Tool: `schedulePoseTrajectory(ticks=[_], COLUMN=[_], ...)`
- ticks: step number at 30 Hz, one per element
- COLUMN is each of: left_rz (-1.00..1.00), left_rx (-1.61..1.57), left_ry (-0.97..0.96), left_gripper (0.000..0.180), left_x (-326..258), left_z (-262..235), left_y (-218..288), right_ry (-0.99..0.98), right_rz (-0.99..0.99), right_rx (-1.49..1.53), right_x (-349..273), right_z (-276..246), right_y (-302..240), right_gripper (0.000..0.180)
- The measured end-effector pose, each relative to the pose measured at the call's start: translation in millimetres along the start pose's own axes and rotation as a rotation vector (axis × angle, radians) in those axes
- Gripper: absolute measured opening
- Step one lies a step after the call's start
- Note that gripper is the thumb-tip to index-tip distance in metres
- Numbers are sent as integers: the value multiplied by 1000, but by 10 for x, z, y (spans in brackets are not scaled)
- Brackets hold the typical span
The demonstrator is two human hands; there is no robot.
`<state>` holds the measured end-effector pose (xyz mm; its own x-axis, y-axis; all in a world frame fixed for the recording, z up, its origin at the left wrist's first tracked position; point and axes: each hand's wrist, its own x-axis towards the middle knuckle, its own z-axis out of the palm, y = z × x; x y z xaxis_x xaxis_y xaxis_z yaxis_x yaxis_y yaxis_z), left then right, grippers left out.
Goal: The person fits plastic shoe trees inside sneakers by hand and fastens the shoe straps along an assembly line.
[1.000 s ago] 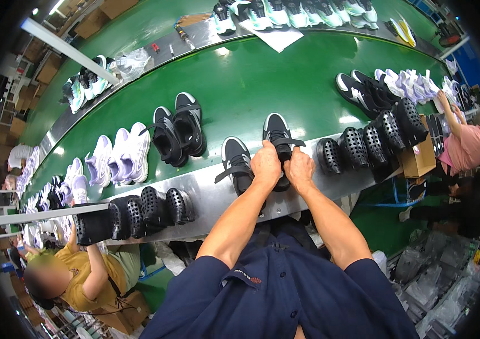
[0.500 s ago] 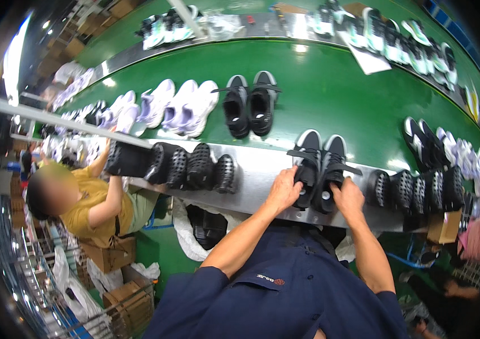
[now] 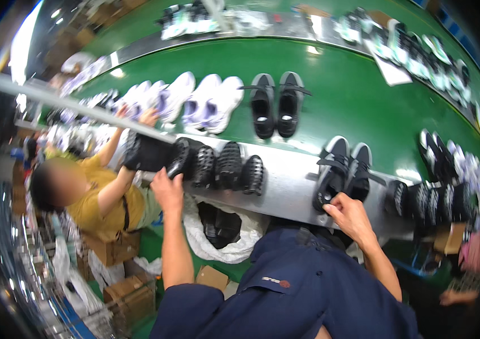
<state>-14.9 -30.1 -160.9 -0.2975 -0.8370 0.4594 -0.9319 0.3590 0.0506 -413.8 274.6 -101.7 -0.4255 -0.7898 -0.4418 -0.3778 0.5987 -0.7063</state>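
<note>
A pair of black-and-grey shoes with loose straps stands on the metal ledge in front of me. At the heel of its left shoe (image 3: 330,174) my right hand (image 3: 350,216) is closed, thumb and fingers gripping the heel edge. The other shoe (image 3: 360,172) of the pair stands beside it. Out to the left, my left hand (image 3: 168,195) reaches with fingers apart to a row of black knobbly shoe-shaped pieces, just below the glossy one (image 3: 181,158). I cannot tell whether it touches. Another black-and-grey pair (image 3: 262,107) stands farther off on the green belt.
White-and-lilac shoes (image 3: 203,101) line the green belt (image 3: 353,90) at left. More black knobbly pieces (image 3: 418,199) stand to the right. A white sack (image 3: 195,234) with black pieces hangs below the ledge (image 3: 293,198). A co-worker in yellow (image 3: 101,189) works close at left.
My left hand has let go of the shoe area and swung left to the black knobbly pieces. My right hand has moved to the left shoe's heel. The view has shifted.
</note>
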Motion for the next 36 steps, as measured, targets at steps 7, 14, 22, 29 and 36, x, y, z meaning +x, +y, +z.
schedulePoseTrajectory(ticks=[7, 14, 22, 29, 36], left_rz=[48, 841, -5, -75, -222], left_rx=[-271, -1065, -1508, -1528, -1554], left_ry=[92, -436, -1294, -1200, -1267], left_gripper=[34, 43, 24, 15, 19], left_x=[320, -306, -232, -215, -306], left_z=[-1177, -839, 424, 440, 480], left_y=[1114, 2947, 3234, 3554, 3344], right_ry=[68, 248, -223, 452, 257], right_rz=[-30, 98, 132, -93, -56], right_rx=[214, 1355, 1026, -175, -133], right_x=[-77, -7, -118, -429, -426], right_z=[130, 484, 531, 221, 240], right_y=[-315, -173, 237, -91, -50], right_gripper=[39, 48, 57, 66, 69])
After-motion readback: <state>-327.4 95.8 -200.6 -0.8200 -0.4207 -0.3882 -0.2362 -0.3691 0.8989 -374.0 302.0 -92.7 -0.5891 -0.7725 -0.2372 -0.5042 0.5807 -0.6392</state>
